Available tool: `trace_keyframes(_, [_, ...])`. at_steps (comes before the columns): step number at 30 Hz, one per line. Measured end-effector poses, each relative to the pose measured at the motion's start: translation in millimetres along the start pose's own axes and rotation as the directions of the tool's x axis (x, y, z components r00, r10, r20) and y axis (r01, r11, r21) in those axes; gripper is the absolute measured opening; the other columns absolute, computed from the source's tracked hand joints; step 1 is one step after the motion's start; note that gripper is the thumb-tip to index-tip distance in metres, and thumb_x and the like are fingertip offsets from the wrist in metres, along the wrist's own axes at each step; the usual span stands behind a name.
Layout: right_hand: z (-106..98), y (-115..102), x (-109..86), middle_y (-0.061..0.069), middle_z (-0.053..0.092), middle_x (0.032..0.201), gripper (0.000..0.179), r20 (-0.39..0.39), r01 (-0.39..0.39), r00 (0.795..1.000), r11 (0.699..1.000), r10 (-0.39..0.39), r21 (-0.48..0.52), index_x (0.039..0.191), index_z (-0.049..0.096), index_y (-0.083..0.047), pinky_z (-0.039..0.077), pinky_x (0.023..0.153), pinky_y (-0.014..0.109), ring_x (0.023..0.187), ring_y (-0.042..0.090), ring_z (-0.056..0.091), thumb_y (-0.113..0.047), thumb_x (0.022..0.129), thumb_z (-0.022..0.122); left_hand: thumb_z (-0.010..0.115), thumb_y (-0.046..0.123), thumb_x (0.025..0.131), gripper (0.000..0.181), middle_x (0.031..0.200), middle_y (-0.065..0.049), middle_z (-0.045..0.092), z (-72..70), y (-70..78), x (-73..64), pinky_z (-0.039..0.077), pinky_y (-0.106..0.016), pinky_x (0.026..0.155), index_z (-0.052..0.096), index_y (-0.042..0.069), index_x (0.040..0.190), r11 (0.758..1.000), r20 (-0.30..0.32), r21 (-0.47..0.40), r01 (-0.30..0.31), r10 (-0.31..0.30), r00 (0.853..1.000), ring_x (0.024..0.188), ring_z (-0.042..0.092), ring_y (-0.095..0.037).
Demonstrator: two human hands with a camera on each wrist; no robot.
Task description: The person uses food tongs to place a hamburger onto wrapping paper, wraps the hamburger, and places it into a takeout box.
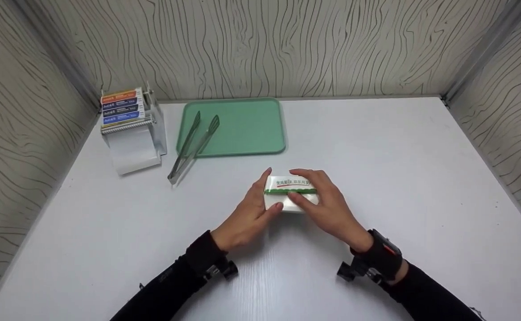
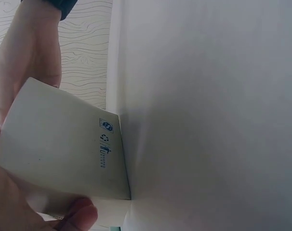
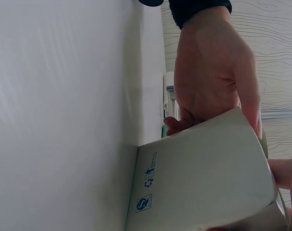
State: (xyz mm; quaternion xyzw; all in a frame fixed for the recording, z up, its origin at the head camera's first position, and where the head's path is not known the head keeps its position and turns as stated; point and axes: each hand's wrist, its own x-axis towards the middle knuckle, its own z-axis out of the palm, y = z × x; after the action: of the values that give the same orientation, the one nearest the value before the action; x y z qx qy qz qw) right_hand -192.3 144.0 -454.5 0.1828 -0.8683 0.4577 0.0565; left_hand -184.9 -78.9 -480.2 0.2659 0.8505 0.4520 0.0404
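A small white paper box with a green scalloped strip and printed characters on its top stands on the table between both hands. My left hand grips its left side, thumb at the near face and fingers along the side. From the right, my right hand holds it, with its thumb at the green edge of the top and its fingers reaching over the far side. Small blue marks show on the near face of the box in the left wrist view. The box's far side is hidden.
Metal tongs lie partly across a green tray at the back. Left of it stands a dispenser with a white sheet hanging from it and colored labels. Patterned panels wall in the white table.
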Motion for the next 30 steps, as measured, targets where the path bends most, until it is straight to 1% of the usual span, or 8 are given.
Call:
trace_keyframes(6, [2.7, -2.1, -2.3, 0.005, 0.062, 0.128, 0.042, -0.035, -0.021, 0.999, 0.999, 0.022, 0.031, 0.135, 0.065, -0.022, 0.044, 0.092, 0.038, 0.109, 0.019, 0.057, -0.030, 0.095, 0.076, 0.049, 0.034, 0.109, 0.080, 0.164, -0.017, 0.031, 0.8, -0.9, -0.6, 0.026, -0.049, 0.125, 0.000, 0.007, 0.166, 1.000, 0.004, -0.010, -0.001, 0.001, 1.000, 0.155, 0.026, -0.026])
trace_keyframes(13, [6.2, -3.6, -3.9, 0.005, 0.062, 0.128, 0.040, -0.063, -0.027, 0.998, 0.999, 0.030, 0.039, 0.134, 0.066, -0.020, 0.043, 0.091, 0.038, 0.109, 0.019, 0.057, -0.028, 0.096, 0.076, 0.049, 0.035, 0.110, 0.081, 0.165, -0.017, 0.029, 1.6, -2.7, -0.1, 0.025, -0.049, 0.126, -0.001, 0.005, 0.166, 1.000, 0.003, 0.000, -0.023, 0.023, 1.000, 0.156, 0.024, -0.026])
trace_keyframes(22, [8.9, -3.5, -4.8, 0.005, 0.062, 0.129, 0.040, -0.081, -0.032, 0.996, 0.999, 0.033, 0.017, 0.133, 0.066, -0.020, 0.043, 0.091, 0.039, 0.109, 0.019, 0.058, -0.030, 0.096, 0.076, 0.050, 0.036, 0.109, 0.082, 0.165, -0.019, 0.029, 1.5, -4.0, -0.5, 0.026, -0.050, 0.126, -0.001, 0.005, 0.166, 1.000, 0.010, 0.017, -0.022, 0.022, 1.000, 0.156, 0.024, -0.028])
trace_keyframes(30, [8.9, -4.3, -4.4, 0.006, 0.064, 0.127, 0.039, -0.092, -0.028, 0.995, 0.999, 0.027, -0.015, 0.132, 0.066, -0.020, 0.045, 0.089, 0.038, 0.107, 0.020, 0.060, -0.030, 0.095, 0.077, 0.050, 0.034, 0.109, 0.082, 0.166, -0.020, 0.028, 1.6, -2.9, -0.7, 0.025, -0.050, 0.126, -0.001, 0.004, 0.166, 1.000, 0.008, 0.010, -0.022, 0.022, 1.000, 0.156, 0.023, -0.028])
